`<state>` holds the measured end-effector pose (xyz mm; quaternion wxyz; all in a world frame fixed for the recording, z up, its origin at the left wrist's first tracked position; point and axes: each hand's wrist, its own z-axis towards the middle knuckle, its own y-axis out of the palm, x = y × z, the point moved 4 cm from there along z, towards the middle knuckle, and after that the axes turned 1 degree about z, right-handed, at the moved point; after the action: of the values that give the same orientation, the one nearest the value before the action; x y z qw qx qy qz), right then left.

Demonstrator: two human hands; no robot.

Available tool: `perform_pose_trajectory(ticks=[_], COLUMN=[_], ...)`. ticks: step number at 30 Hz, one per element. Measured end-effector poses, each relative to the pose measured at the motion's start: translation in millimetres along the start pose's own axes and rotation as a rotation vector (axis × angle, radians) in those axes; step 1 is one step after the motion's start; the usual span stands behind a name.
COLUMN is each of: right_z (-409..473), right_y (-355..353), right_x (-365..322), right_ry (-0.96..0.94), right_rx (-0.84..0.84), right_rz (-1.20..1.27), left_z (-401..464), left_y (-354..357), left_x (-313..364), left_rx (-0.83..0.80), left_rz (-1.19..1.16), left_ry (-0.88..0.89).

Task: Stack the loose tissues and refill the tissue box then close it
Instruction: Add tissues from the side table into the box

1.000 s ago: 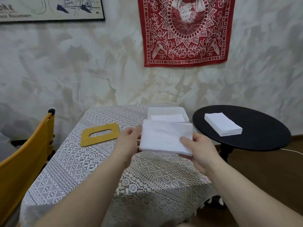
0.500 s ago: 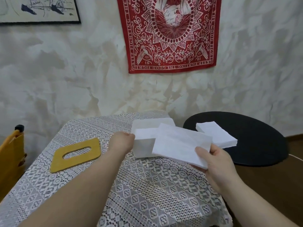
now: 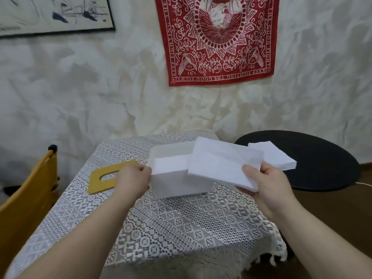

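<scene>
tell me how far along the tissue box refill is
Done: the lid is off, lying on the lace cloth, and the box already holds some tissues. In hand: the right hand holds a tissue bundle over the box, and the left hand steadies the box's left side. Left: seat that bundle, deal with the stack on the black table, then close the box.

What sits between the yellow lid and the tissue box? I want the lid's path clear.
In the head view, only the left hand, fingertips against the tissue box, partly covering the yellow lid.
</scene>
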<state>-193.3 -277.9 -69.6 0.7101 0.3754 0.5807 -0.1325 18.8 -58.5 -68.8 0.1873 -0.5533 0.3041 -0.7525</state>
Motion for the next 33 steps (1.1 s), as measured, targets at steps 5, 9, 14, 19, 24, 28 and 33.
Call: perform_pose_trajectory(ticks=[5,9,14,19,24,28,33], right_z=[-8,-1,14,21,25,24,22], right_y=[28,58,101,121,121,122,127], right_x=[-9,-7,7,37,41,40,40], right_ry=[0.026,0.109,0.230,0.350,0.365,0.384,0.405], right_rx=[-0.032,-0.068,-0.179,-0.222,-0.222,-0.217,-0.217], right_rz=[0.023,0.021,-0.110,-0.303,-0.328,-0.376,-0.402], left_z=[-31,-46,-47,-51,-54,-53,-49], left_y=[-24,-28,-31,-22,-14,-11,-7], left_x=[-25,-38,-48,-52,-53,-55,-61], left_rx=[0.008,0.004,0.042,0.019,-0.004,-0.004,0.002], left_rz=[-0.011,0.076,-0.073,-0.383,-0.441,-0.451,-0.468], left_ry=[-0.044,-0.039,-0.099,-0.034,0.053,0.083,0.062])
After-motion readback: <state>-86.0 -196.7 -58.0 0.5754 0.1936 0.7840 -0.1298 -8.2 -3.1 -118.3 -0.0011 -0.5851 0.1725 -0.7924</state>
